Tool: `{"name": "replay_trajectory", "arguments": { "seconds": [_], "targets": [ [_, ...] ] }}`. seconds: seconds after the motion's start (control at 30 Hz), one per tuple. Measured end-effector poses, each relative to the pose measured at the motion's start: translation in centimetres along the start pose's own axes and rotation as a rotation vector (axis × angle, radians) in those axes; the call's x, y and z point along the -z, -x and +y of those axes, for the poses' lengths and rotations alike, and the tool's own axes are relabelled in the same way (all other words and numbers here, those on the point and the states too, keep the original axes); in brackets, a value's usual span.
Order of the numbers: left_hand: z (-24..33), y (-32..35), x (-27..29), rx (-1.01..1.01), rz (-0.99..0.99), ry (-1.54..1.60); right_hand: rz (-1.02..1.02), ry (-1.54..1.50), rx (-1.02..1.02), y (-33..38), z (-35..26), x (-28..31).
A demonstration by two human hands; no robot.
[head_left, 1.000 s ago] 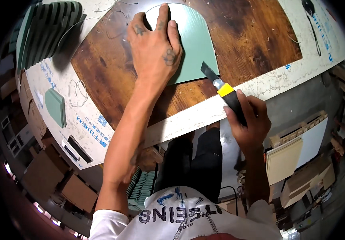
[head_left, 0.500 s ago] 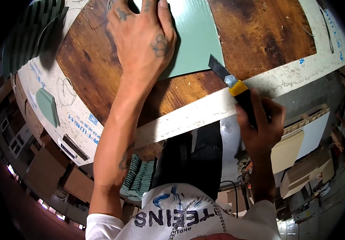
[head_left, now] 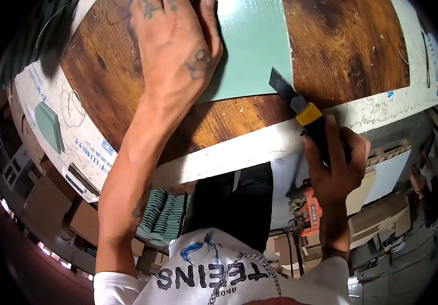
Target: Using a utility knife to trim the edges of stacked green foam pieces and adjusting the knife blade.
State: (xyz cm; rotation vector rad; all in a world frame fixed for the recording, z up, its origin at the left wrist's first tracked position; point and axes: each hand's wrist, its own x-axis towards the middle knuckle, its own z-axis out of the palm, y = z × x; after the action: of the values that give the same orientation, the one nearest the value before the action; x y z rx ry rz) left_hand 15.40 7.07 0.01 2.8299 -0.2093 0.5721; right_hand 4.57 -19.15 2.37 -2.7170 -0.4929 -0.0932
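Note:
A pale green sheet (head_left: pixel 252 48) lies on a wood-grain board (head_left: pixel 346 48). My left hand (head_left: pixel 178 56) rests over the sheet's left part, its thumb and fingers stretched forward; the fingertips run out at the upper edge. In my right hand (head_left: pixel 336 157) is a utility knife (head_left: pixel 309 114) with a black handle and yellow collar, fingers wrapped round it. Its dark blade points up and left, over the sheet's near right corner. Whether the blade touches the sheet I cannot tell.
Left of the board, a small stack of green pieces (head_left: pixel 49 127), thin wire loops (head_left: pixel 72 108) and a flat white-and-black device (head_left: pixel 80 182) lie on the white table (head_left: pixel 219 152). Ribbed green pieces (head_left: pixel 163 216) are stacked below it. An orange machine (head_left: pixel 311 211) stands lower right.
The view has shifted slightly. The knife has turned a little in my right hand, and its blade sits slightly farther in over the sheet's corner. My left hand stays on the sheet.

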Motion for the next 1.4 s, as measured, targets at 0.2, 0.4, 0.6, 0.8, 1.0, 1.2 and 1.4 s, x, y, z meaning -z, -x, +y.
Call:
{"name": "replay_trajectory", "arguments": {
  "seconds": [0.2,0.4,0.6,0.8,1.0,1.2,1.4],
  "targets": [
    [-0.5,0.0,-0.5,-0.109,0.092,0.016,-0.064,-0.030,-0.014,-3.7,-0.1,0.5],
    [-1.5,-0.2,-2.3,-0.040,0.032,0.044,0.058,-0.048,0.138,-8.2,1.5,-1.6],
    [0.3,-0.9,0.2,-0.023,0.055,0.127,0.198,-0.131,0.328,-15.2,3.4,-2.4],
    [-3.6,-2.0,-0.1,-0.190,0.041,0.349,0.023,-0.178,0.220,-10.0,3.5,-0.9],
    [1.2,-0.7,0.2,0.539,-0.016,-0.053,0.005,-0.182,0.130,-10.0,2.8,0.0],
    [-0.3,0.0,-0.1,0.445,0.031,-0.021,-0.061,-0.200,0.155,-11.8,3.2,0.0],
    [-0.3,-0.2,0.3,0.448,0.025,0.019,-0.021,-0.168,0.309,-16.8,3.3,-0.8]
  ]
}}
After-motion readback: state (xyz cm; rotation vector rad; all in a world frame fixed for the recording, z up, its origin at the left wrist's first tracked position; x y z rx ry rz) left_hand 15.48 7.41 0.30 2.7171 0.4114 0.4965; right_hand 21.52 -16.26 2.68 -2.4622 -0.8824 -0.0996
